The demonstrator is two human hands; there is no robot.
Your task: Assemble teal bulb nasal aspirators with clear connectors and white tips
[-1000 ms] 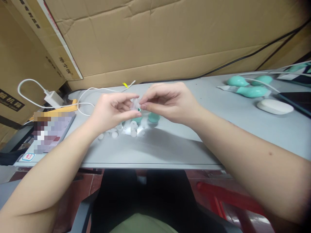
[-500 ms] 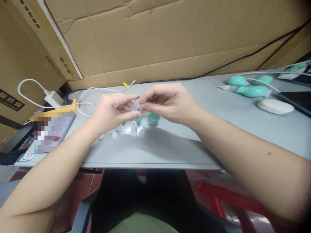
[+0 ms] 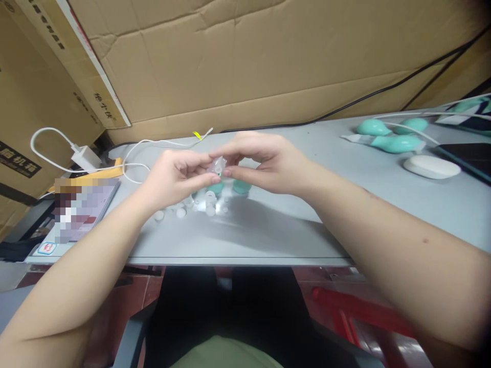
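Observation:
Between my hands, above the grey table, is a small clear plastic piece [image 3: 217, 164]. My left hand [image 3: 180, 176] pinches it from the left with thumb and fingers. From the right, my right hand [image 3: 261, 161] has its fingertips closed at the same piece; whether they grip it firmly is hard to see. Under the hands, a teal round thing [image 3: 241, 186] and another teal one [image 3: 215, 187] stand on the table. Several small white and clear round parts [image 3: 181, 211] lie in front of them.
A tablet-like device [image 3: 92, 209] and a white charger [image 3: 87, 158] with its cable are at the left. Teal bulb-shaped objects [image 3: 399, 143], a white oval case [image 3: 431, 167] and a dark phone [image 3: 468, 158] lie at the right. Cardboard [image 3: 268, 66] stands behind.
The clear piece has turned between my fingers and shows more plainly. My right fingers have shifted left over it, and my left thumb has drawn slightly back.

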